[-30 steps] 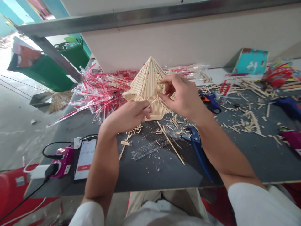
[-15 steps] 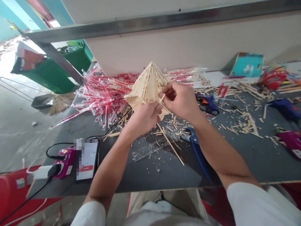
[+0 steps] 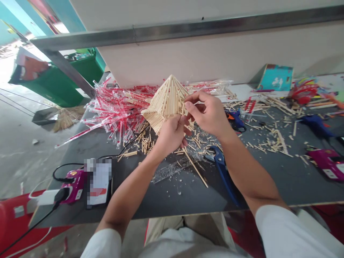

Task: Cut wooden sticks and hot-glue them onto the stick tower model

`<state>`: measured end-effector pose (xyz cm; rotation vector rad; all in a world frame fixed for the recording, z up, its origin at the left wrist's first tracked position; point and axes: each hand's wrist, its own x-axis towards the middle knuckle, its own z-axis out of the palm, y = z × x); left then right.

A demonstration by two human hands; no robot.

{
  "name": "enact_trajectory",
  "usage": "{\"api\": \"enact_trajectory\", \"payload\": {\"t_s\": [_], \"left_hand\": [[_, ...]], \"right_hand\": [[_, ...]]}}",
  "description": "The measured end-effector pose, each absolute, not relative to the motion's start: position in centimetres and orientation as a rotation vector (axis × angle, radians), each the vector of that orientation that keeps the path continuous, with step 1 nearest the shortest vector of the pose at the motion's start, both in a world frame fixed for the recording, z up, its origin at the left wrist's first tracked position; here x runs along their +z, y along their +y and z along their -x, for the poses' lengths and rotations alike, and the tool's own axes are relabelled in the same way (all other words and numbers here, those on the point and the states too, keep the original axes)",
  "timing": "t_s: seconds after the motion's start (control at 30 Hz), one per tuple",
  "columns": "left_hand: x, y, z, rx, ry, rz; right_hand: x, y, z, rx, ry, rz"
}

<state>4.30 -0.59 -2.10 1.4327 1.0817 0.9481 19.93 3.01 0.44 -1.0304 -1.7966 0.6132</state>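
A pointed roof-like model built of thin wooden sticks (image 3: 168, 95) stands in the middle of the table, its lower front corner partly hidden behind my hands. My left hand (image 3: 173, 132) is closed on the model's near lower edge. Thumb and forefinger of my right hand (image 3: 205, 109) are pinched around a short wooden stick (image 3: 183, 108), close against the model's right face. Below my hands a long thin stick (image 3: 197, 168) lies across a clear plastic ruler (image 3: 168, 172). A blue-handled cutter (image 3: 223, 172) rests to the right of them.
Red-and-clear plastic wrappers (image 3: 113, 111) pile up at the left back. Cut stick pieces (image 3: 276, 143) litter the table's right side near blue glue guns (image 3: 318, 125). A phone (image 3: 99, 182) and a purple power strip (image 3: 73, 186) lie at the front left.
The short stick in my right hand has turned from slanted to nearly upright against the model. My left hand has shifted slightly right, and the model sits a little lower in view.
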Motion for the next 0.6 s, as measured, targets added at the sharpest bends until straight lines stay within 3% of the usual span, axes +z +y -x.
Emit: {"api": "enact_trajectory", "payload": {"t_s": [0.6], "left_hand": [[-1.9,-0.2,-5.0,0.955,0.906,-1.028]], "right_hand": [[0.4,5.6,-19.6,0.967,-1.674,1.023]]}}
